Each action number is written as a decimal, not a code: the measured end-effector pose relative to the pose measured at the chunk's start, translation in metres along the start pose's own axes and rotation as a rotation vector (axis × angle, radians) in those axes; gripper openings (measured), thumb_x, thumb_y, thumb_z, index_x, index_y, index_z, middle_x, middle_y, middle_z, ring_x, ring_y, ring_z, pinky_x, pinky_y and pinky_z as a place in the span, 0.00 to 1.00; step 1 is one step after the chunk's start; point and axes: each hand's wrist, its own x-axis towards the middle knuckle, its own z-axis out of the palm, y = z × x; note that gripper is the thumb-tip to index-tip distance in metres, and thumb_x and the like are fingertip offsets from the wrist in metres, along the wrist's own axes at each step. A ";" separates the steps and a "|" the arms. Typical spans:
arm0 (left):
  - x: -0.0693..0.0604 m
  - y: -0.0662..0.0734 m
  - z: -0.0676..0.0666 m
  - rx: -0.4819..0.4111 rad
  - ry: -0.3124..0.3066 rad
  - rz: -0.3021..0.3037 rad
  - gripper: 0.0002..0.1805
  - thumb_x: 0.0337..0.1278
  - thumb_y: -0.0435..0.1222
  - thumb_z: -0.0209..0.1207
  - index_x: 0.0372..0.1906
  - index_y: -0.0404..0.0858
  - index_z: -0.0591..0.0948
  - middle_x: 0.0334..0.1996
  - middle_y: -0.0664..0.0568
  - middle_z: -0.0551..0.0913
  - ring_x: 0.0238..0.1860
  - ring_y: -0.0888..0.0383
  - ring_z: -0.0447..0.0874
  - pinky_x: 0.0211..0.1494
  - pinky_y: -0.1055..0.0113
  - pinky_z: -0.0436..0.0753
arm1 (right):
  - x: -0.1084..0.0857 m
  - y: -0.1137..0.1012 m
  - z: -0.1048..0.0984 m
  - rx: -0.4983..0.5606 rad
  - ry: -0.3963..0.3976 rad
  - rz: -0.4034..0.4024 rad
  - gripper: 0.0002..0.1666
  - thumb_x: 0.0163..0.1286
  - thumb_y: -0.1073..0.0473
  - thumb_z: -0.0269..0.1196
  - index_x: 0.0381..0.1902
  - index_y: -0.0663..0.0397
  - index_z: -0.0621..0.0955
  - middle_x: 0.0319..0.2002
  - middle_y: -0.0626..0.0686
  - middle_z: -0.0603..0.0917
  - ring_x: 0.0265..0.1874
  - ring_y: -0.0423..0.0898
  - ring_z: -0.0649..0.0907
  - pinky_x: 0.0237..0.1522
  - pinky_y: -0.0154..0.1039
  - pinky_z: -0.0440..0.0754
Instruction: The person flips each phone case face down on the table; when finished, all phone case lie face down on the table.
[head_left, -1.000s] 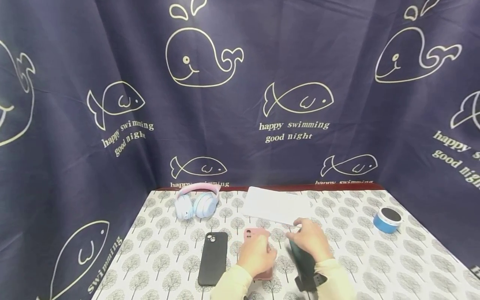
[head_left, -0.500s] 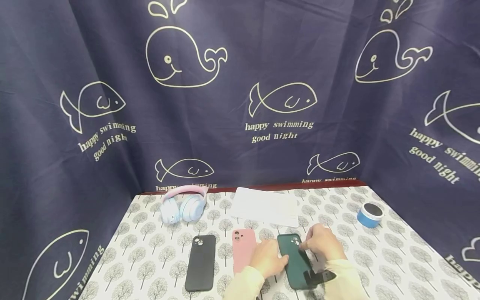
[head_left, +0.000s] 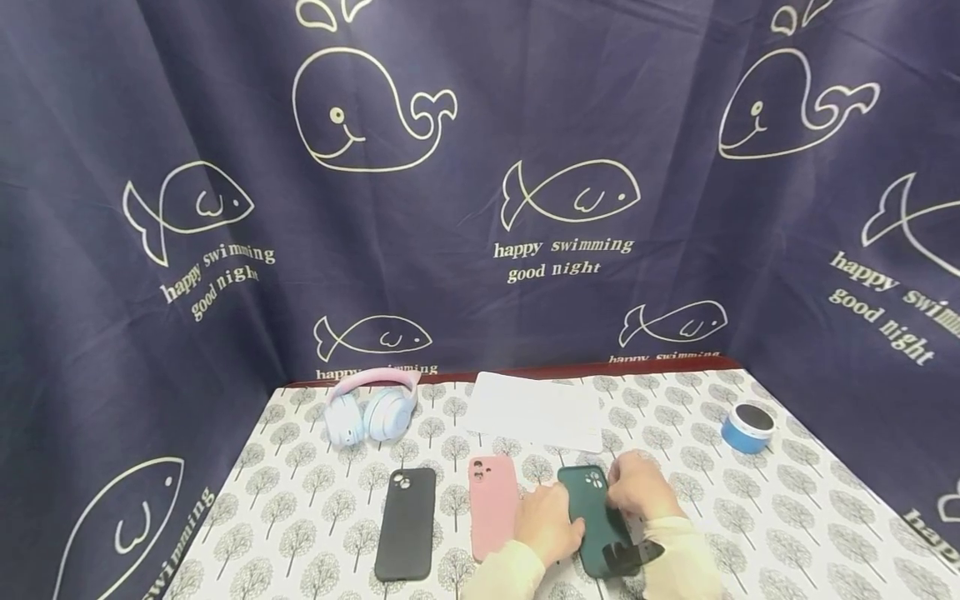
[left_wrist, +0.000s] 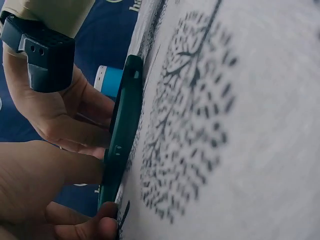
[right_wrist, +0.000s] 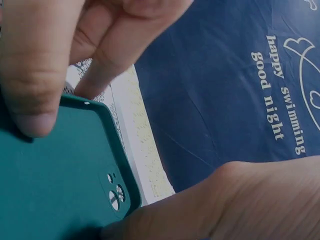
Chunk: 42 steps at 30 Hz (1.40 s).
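A green phone case (head_left: 596,521) lies on the tabletop, its raised rim and hollow inside facing up in the right wrist view. My left hand (head_left: 546,521) pinches its left edge, the thumb (right_wrist: 35,117) on the inner face and another finger outside the rim. At the upper right edge, beside the camera holes (right_wrist: 116,192), my right hand (head_left: 641,487) grips the case; its far fingers are partly hidden. Left of my left hand lies a pink phone case (head_left: 492,504), partly covered by it. A black phone case (head_left: 406,525) lies farther left.
Pink-and-blue headphones (head_left: 372,410) stand at the back left. A flat white rectangular item (head_left: 535,411) lies at the back middle. A small blue speaker-like cylinder (head_left: 747,429) stands on the right. Dark curtains (head_left: 450,250) enclose the table with its tree-print cloth (head_left: 300,500).
The green case went from tilted in my right hand to flat on the cloth. My left hand moved right, off the pink case, to the green case's left edge.
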 end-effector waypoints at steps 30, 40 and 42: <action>0.003 -0.011 -0.038 -0.245 0.054 -0.029 0.24 0.51 0.34 0.66 0.53 0.26 0.79 0.35 0.43 0.86 0.35 0.51 0.86 0.44 0.59 0.84 | 0.004 -0.025 0.022 0.010 0.035 -0.058 0.10 0.43 0.74 0.62 0.28 0.66 0.79 0.22 0.55 0.78 0.23 0.49 0.79 0.28 0.46 0.82; 0.003 -0.009 -0.047 -0.278 0.099 0.043 0.18 0.52 0.33 0.64 0.49 0.29 0.81 0.25 0.52 0.81 0.23 0.64 0.78 0.31 0.70 0.79 | 0.005 -0.033 0.031 0.061 0.023 -0.074 0.11 0.45 0.69 0.69 0.29 0.67 0.80 0.21 0.54 0.79 0.22 0.48 0.80 0.28 0.47 0.83; 0.003 -0.008 -0.049 -0.295 0.113 0.063 0.12 0.52 0.33 0.64 0.42 0.33 0.81 0.24 0.55 0.80 0.22 0.65 0.77 0.28 0.72 0.78 | 0.006 -0.034 0.032 0.083 0.021 -0.090 0.13 0.46 0.66 0.70 0.29 0.67 0.80 0.20 0.53 0.79 0.21 0.48 0.81 0.27 0.46 0.83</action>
